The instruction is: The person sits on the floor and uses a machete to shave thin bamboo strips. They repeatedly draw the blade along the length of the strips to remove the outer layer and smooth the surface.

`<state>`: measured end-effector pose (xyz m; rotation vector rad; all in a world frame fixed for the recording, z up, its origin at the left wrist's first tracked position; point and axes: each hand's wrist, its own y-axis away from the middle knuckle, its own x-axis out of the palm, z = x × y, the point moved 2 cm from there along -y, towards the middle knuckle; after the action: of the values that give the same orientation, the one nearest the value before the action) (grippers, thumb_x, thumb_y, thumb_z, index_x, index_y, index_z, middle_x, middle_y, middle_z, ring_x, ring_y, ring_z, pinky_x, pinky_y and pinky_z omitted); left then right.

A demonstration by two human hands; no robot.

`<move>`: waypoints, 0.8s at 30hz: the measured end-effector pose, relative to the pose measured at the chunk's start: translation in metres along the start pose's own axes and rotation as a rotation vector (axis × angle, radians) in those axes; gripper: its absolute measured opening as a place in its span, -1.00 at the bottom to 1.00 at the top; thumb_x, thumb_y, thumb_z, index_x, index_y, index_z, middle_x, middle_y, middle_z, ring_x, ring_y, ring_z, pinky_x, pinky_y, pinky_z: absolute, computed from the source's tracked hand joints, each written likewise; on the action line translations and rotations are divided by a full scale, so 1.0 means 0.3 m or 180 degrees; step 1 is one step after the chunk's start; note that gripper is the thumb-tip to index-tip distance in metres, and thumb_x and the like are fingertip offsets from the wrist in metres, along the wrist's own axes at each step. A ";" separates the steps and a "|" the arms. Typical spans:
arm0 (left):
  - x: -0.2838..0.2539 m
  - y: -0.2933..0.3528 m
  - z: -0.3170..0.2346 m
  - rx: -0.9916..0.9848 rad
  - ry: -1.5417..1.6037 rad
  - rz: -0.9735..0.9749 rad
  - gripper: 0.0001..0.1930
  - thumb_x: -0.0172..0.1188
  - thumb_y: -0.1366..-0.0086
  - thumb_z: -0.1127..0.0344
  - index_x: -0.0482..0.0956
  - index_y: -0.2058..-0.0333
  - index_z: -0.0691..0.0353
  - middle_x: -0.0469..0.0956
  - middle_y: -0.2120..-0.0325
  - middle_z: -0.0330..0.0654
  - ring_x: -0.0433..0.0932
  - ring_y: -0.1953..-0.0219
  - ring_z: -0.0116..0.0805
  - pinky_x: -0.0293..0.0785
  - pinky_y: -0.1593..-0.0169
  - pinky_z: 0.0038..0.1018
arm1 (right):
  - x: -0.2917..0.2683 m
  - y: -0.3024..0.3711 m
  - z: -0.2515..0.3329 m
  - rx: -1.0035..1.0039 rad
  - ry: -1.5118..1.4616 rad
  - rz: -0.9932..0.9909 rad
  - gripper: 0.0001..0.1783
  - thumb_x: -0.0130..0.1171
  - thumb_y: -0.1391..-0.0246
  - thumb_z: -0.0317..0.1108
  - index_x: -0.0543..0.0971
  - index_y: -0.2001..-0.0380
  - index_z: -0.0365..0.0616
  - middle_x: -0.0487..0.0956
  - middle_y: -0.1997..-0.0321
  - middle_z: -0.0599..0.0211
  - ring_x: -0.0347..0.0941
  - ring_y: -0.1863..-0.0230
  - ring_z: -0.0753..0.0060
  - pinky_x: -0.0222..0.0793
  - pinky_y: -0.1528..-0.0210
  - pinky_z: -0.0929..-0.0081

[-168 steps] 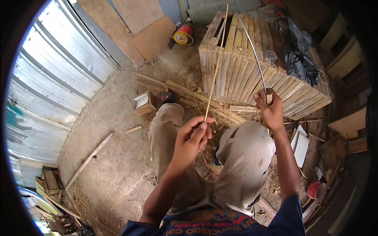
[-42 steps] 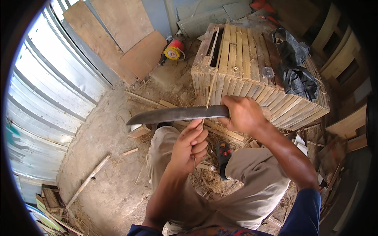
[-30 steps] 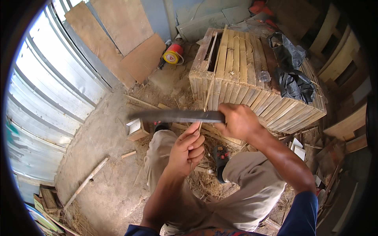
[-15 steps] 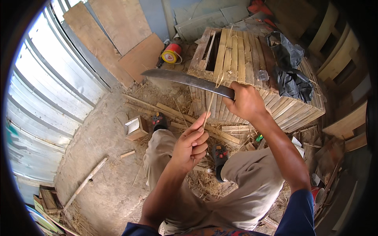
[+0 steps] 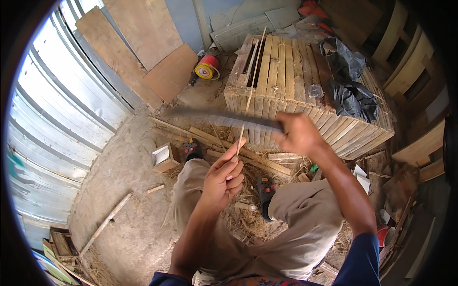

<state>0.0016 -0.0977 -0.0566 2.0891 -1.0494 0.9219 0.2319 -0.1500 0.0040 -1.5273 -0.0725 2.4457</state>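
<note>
My left hand [image 5: 222,180] is closed, pinching the lower end of a long thin wooden strip [image 5: 250,93] that slants up and away from me. My right hand [image 5: 299,132] wraps round the grip of a machete [image 5: 224,115], whose handle is hidden by the fingers. Its dark blade, smeared by motion, points left and crosses the strip a little above my left fingertips. Whether the edge touches the strip I cannot tell.
Ahead stands a slatted wooden crate [image 5: 286,90] with black plastic bags [image 5: 355,97] on top. A red and yellow container [image 5: 206,66] is by leaning boards [image 5: 143,33]. Near my feet lie a small open box [image 5: 166,157], wood sticks [image 5: 107,221] and shavings.
The machete has come down along the strip, nearer my left hand, and now blurs. My left hand has shifted slightly left and down, and the strip stands clear of shavings around the blade.
</note>
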 end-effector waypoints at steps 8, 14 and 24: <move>-0.001 0.003 -0.005 0.0404 -0.0117 -0.0572 -0.55 -0.02 -0.52 0.39 0.37 -0.34 0.01 0.16 0.59 -0.46 0.01 0.68 -0.69 -0.09 0.62 -0.68 | 0.076 -0.019 0.085 -0.0131 -0.0169 0.0315 -0.74 0.33 0.09 -0.29 0.54 0.41 -0.24 0.63 0.43 -0.02 0.61 0.37 -0.21 0.55 0.24 0.04; 0.014 -0.008 -0.006 0.0424 -0.0349 -0.0469 -0.55 -0.03 -0.53 0.38 0.34 -0.36 0.04 0.15 0.61 -0.47 0.01 0.68 -0.71 -0.09 0.62 -0.69 | 0.079 -0.020 0.090 -0.0670 -0.0016 0.0261 -0.73 0.28 0.03 -0.22 0.58 0.37 -0.22 0.65 0.44 -0.08 0.64 0.36 -0.17 0.60 0.21 0.04; 0.008 0.017 0.006 0.0420 -0.0630 -0.0567 -0.52 -0.04 -0.52 0.40 0.31 -0.38 0.04 0.16 0.62 -0.45 0.02 0.70 -0.72 -0.07 0.64 -0.67 | 0.061 -0.036 0.032 -0.0752 0.0292 0.0285 -0.66 0.27 -0.01 -0.16 0.60 0.31 -0.24 0.65 0.42 -0.14 0.64 0.36 -0.17 0.60 0.19 0.05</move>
<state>-0.0012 -0.1026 -0.0547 2.3793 -0.9008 0.7253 0.2178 -0.1342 -0.0058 -1.7741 -0.2913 2.5055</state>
